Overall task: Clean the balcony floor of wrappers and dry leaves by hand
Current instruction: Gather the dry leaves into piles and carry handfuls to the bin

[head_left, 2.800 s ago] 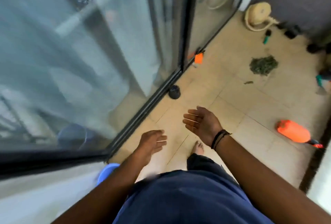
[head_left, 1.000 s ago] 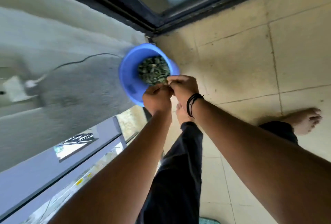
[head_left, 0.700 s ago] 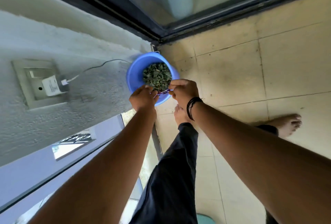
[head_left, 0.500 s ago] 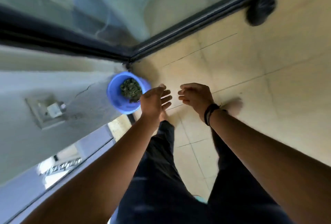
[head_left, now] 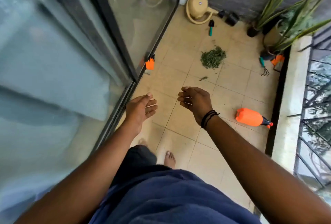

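We have turned away from the blue bucket, which received a handful of leaves a moment ago and is now out of view. Both hands have come away from it carrying nothing. The left hand (head_left: 141,109) is released, fingers (head_left: 151,106) straight and relaxed. The right hand (head_left: 195,101) is likewise released, fingers loosely bent, grasping nothing. We judge that one load is deposited and the next pickup is due.

The remaining work lies ahead on the balcony floor (head_left: 179,134):
- One pile of dry leaves (head_left: 213,57), well ahead of both hands, near the middle of the tiles.
- One stray leaf (head_left: 203,78), just short of the pile, with finer crumbs scattered around the pile.
- One orange wrapper-like scrap (head_left: 150,63), against the sliding-door track (head_left: 136,80); we cannot confirm what it is.

Other items, counted:
- One orange spray bottle (head_left: 249,117), lying on its side to the right.
- One cream watering can (head_left: 198,11) at the far wall.
- One hand trowel (head_left: 211,27) with a green handle, beside the can.
- One hand rake (head_left: 264,67) near the potted plants (head_left: 279,17).
- Two small dark pots (head_left: 232,19) by the wall.
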A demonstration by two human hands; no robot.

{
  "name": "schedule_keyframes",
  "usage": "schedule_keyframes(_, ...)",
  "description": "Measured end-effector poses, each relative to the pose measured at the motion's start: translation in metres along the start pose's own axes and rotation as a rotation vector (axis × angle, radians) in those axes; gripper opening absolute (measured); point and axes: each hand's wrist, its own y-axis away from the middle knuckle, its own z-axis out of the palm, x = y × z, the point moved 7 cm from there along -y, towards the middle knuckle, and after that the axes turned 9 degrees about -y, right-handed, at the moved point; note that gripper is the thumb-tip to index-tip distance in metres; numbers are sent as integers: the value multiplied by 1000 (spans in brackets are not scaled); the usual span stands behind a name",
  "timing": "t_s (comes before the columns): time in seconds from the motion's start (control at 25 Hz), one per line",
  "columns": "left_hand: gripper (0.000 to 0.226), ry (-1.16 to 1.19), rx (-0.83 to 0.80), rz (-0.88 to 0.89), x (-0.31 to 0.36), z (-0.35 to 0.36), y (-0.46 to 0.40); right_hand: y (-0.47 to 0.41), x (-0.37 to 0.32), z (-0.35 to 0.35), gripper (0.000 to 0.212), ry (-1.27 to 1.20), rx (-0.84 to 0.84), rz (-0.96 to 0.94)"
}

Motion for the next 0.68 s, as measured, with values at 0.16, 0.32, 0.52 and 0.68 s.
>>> schedule_keyframes(0.16,28,-110,-101,-9,25,57,-45,-19,-16,-54,16,-146,176,-10)
schedule_keyframes(0.32,26,-211,-221,-79,46,126,-111,-56,-24,-95,17,-118,329,1)
schedule_keyframes(0.52,18,-478,-452,-46,118,223,-179,-120,-90,-100,18,-77,441,-30)
schedule_keyframes(0.68,12,-616,-462,-69,167,294,-245,-208,-132,-108,14,85,505,-88)
